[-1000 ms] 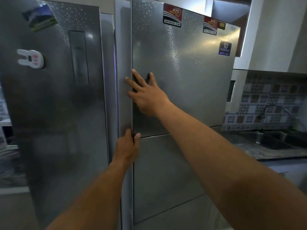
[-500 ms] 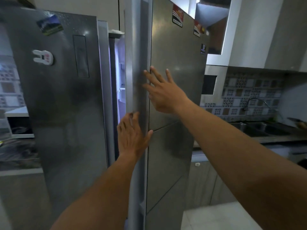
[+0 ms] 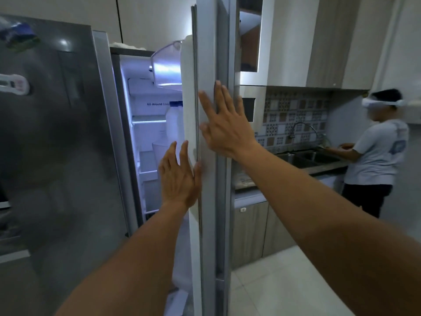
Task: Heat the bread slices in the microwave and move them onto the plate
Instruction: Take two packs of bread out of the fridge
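Two flat hands [image 3: 178, 179] [image 3: 225, 127] on smooth (white-edged) door [image 3: 207, 226].

I see home kitchen: steel fridge [image 3: 57, 144] open, sink [image 3: 305, 157] with tap [image 3: 303, 128], tiled backsplash [image 3: 296, 117], wall cabinets [image 3: 319, 42].

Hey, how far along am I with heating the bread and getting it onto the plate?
Early. Done: the fridge door stands open, showing the lit shelves. In hand: your left hand and right hand lie flat on that door's edge, fingers straight, holding nothing. Left: nearly everything. No bread, microwave or plate is in view, so finding the slices, heating them and plating them are all to do.
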The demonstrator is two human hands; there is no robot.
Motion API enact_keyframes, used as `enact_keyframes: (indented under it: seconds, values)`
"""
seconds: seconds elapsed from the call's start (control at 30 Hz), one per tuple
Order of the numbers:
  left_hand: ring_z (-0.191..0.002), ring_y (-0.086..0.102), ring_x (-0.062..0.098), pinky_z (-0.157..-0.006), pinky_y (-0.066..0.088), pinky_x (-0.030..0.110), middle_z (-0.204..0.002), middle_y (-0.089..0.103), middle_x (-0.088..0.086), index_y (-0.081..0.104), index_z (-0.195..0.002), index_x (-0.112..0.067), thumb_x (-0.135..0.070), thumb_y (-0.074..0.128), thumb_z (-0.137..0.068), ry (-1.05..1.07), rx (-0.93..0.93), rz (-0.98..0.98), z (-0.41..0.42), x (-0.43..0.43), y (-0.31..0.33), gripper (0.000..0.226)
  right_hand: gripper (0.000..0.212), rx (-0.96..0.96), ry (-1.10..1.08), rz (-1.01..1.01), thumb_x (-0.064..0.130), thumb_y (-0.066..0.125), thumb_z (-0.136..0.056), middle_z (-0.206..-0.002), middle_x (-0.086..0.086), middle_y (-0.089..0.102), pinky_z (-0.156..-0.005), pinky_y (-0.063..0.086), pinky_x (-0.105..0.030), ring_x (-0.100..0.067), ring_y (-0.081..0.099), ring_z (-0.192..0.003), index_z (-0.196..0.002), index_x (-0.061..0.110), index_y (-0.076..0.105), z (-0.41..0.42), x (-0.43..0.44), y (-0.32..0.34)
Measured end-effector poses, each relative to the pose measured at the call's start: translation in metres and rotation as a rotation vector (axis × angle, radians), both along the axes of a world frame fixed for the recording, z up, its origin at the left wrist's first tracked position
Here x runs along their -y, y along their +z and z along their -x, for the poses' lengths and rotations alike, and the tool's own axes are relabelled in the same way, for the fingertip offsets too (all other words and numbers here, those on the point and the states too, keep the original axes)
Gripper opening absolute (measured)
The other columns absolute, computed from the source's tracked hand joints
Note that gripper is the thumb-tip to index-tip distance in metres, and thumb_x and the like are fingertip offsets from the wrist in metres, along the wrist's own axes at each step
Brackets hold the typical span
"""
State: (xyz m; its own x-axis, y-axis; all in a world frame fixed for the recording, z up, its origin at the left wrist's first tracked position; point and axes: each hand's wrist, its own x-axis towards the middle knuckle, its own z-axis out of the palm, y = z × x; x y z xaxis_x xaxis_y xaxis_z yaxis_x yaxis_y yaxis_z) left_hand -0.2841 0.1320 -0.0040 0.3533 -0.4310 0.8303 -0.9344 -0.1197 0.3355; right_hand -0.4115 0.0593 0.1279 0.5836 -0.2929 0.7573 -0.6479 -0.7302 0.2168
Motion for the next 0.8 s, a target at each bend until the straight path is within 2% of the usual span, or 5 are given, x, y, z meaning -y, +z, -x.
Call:
enact_keyframes:
  seconds: [0.1,0.23,0.3,0.63,0.8]
  values:
    - [-0.154,0.008,0.032,-0.124,0.007,0.05,-0.166,0.012,0.014,0.016,-0.16,-0.023,-0.055,0.02,-0.102,0.069,-0.01,-0.12,-0.006,0.002,0.005,0.066,0.077,0.052,-0.055,-0.054,0.039,0.036,-0.099,-0.162,-0.02,-0.019,-0.12,0.001,-0.059,-0.034,-0.016,-0.151,-0.159,0.021,-0.009,0.021,-0.005,-0.003]
    - [-0.154,0.007,0.034,-0.123,0.008,0.055,-0.165,0.017,0.016,0.026,-0.158,-0.023,-0.049,0.018,-0.105,0.095,0.049,-0.249,-0.001,0.003,0.008,0.059,0.075,0.068,-0.113,-0.104,0.041,0.025,-0.095,-0.162,-0.019,-0.021,-0.12,0.0,-0.059,-0.034,-0.017,-0.15,-0.159,0.021,-0.009,0.055,-0.009,-0.002]
    - [-0.153,0.013,0.034,-0.123,0.009,0.055,-0.163,0.024,0.016,0.028,-0.157,-0.022,-0.048,0.022,-0.106,0.042,0.087,-0.281,0.011,0.003,0.007,0.058,0.075,0.047,-0.15,-0.102,0.04,0.02,-0.093,-0.162,-0.019,-0.022,-0.12,-0.003,-0.058,-0.033,-0.019,-0.15,-0.159,0.018,-0.009,0.068,-0.011,-0.003]
    - [-0.128,0.048,0.038,-0.105,0.039,0.052,-0.14,0.055,0.017,0.051,-0.142,-0.013,-0.042,0.03,-0.101,-0.215,0.157,-0.104,0.069,0.021,0.009,0.055,0.072,-0.109,-0.348,-0.26,0.03,0.045,-0.098,-0.161,-0.022,-0.022,-0.117,-0.005,-0.062,-0.04,-0.022,-0.147,-0.159,0.019,0.008,0.107,-0.008,-0.033]
    - [-0.144,0.035,0.035,-0.121,0.024,0.05,-0.159,0.035,0.015,0.04,-0.152,-0.016,-0.043,0.028,-0.101,-0.202,0.018,-0.123,0.09,0.042,0.01,0.059,0.049,-0.133,-0.353,-0.436,0.038,0.036,-0.103,-0.161,-0.023,-0.02,-0.118,0.004,-0.063,-0.037,-0.015,-0.15,-0.145,0.015,0.044,0.129,0.01,-0.055]
